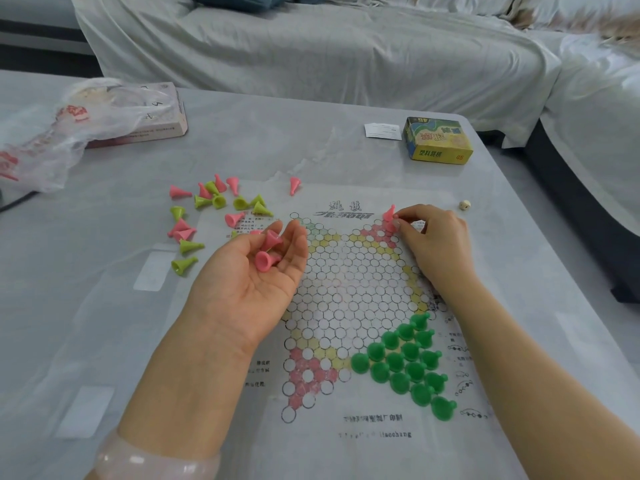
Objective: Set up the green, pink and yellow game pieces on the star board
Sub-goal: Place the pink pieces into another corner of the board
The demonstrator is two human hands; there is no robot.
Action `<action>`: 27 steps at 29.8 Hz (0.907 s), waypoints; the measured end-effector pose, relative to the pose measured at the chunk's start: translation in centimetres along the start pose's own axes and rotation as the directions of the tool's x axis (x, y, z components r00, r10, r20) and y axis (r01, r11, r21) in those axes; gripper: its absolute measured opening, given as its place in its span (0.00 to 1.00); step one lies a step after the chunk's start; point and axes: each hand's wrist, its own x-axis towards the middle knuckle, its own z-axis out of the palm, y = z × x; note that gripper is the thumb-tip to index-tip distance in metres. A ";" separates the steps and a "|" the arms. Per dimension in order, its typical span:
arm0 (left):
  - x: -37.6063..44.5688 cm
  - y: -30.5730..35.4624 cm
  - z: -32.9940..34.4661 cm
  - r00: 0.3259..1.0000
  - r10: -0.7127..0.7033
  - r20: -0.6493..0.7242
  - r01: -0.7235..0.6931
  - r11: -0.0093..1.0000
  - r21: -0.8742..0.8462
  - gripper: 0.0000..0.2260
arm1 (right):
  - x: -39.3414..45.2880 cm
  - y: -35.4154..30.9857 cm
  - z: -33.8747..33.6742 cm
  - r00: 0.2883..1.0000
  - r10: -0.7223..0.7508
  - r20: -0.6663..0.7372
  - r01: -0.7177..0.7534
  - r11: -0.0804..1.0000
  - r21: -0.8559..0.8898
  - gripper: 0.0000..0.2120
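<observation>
The paper star board [349, 271] lies flat on the table. Several dark green pieces [405, 362] fill its near right point. My left hand [256, 275] hovers palm up over the board's left side, cradling two pink pieces [268, 252] in its curled fingers. My right hand [433, 237] reaches to the far right pink point and pinches a pink piece [392, 226] there. Another pink piece [389, 213] stands upright just beyond it. Loose pink and yellow-green pieces [214, 209] lie scattered off the board's far left corner.
A yellow game box [438, 142] and a white slip [381, 129] sit at the far right. A small die [464, 204] lies right of the board. A plastic bag [52, 133] over a pink box [159, 126] is far left. A covered sofa [311, 46] runs behind.
</observation>
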 end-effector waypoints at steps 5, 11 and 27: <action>-0.1 0.0 0.1 1.000 0.002 -0.006 -0.002 1.000 -0.002 0.09 | 0.0 0.0 -0.1 1.000 0.000 -0.011 0.000 1.000 0.001 0.07; 0.0 0.0 0.1 1.000 -0.005 0.014 0.005 1.000 0.025 0.05 | -0.1 -0.1 -0.2 1.000 -0.004 0.021 0.005 1.000 -0.029 0.09; -1.2 -1.0 0.6 0.985 0.085 0.150 -0.162 0.756 0.634 0.05 | -2.9 -11.4 -5.2 0.839 -0.360 0.409 0.213 0.908 0.361 0.12</action>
